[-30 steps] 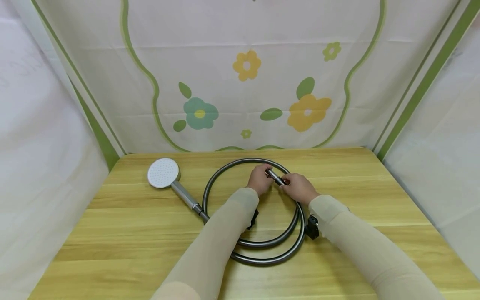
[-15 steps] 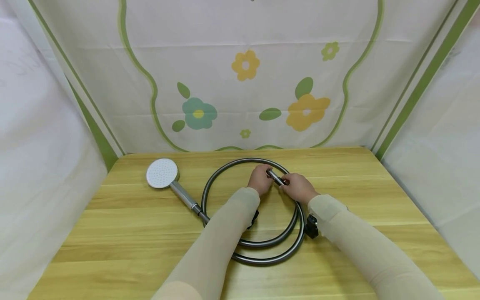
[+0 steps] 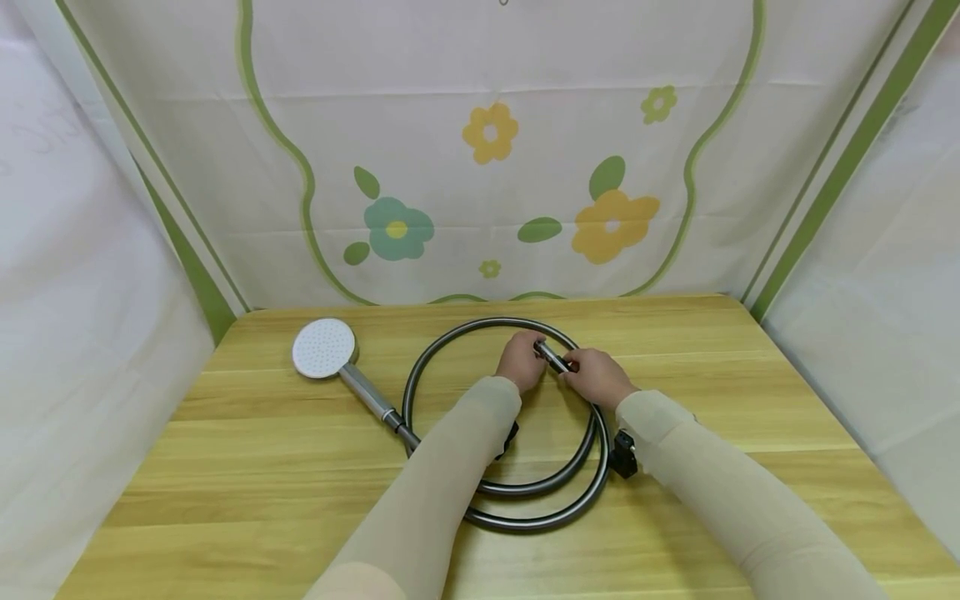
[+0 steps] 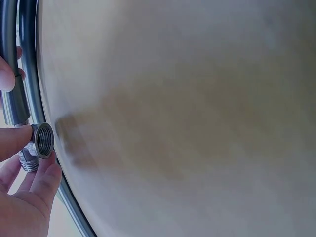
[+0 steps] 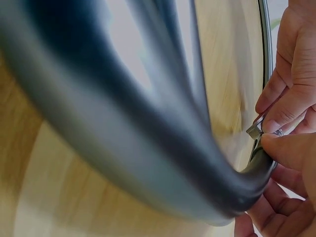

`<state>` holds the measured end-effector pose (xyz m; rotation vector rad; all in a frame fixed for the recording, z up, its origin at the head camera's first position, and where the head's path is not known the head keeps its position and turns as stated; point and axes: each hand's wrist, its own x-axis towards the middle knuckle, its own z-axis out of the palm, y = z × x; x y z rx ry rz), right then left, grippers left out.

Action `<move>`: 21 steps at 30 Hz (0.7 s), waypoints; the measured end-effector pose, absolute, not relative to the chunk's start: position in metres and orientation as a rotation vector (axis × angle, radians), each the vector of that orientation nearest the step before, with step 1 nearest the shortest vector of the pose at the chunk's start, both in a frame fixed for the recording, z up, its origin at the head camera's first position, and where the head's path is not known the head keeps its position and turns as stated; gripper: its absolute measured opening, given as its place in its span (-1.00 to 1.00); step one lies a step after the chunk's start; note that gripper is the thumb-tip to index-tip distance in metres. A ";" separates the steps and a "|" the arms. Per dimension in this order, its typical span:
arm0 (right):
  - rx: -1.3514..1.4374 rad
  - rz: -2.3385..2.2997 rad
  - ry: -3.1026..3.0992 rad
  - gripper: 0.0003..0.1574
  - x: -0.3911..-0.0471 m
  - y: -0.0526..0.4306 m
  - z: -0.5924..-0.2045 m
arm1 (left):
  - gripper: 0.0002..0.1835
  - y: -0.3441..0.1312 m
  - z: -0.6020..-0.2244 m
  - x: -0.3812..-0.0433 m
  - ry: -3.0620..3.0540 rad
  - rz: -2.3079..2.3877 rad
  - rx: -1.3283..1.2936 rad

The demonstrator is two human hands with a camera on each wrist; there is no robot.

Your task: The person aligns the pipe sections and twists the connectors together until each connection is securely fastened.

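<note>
In the head view my left hand [image 3: 519,361] and right hand [image 3: 598,379] meet over the far right part of a coiled dark grey shower hose [image 3: 528,525]. The left thumb and fingers pinch a small metal tee fitting [image 4: 43,140], whose threaded round opening shows in the left wrist view, with another threaded end below. My right hand grips the hose's end sleeve [image 4: 18,104], right against the fitting. At the hose's other end lies a handheld shower head [image 3: 325,348], white face up, its grey handle [image 3: 365,390] pointing toward the coil.
The wooden table [image 3: 262,500] carries the hose and shower head. A white cloth backdrop [image 3: 450,50] with printed flowers stands behind its far edge, and white cloth walls [image 3: 97,317] rise at both sides. Black camera mounts [image 3: 623,454] sit under the wrists.
</note>
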<state>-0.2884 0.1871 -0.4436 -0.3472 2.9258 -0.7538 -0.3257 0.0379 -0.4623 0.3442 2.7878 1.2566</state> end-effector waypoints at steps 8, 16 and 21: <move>-0.338 -0.738 2.927 -0.73 -0.288 0.187 -0.443 | -0.61 0.038 -0.461 -0.324 2.787 1.247 0.363; -0.326 -0.748 2.928 -0.75 -0.287 0.187 -0.444 | -0.61 0.038 -0.461 -0.324 2.774 1.249 0.368; -0.333 -0.750 2.936 -0.76 -0.288 0.187 -0.445 | -0.60 0.039 -0.461 -0.324 2.771 1.257 0.356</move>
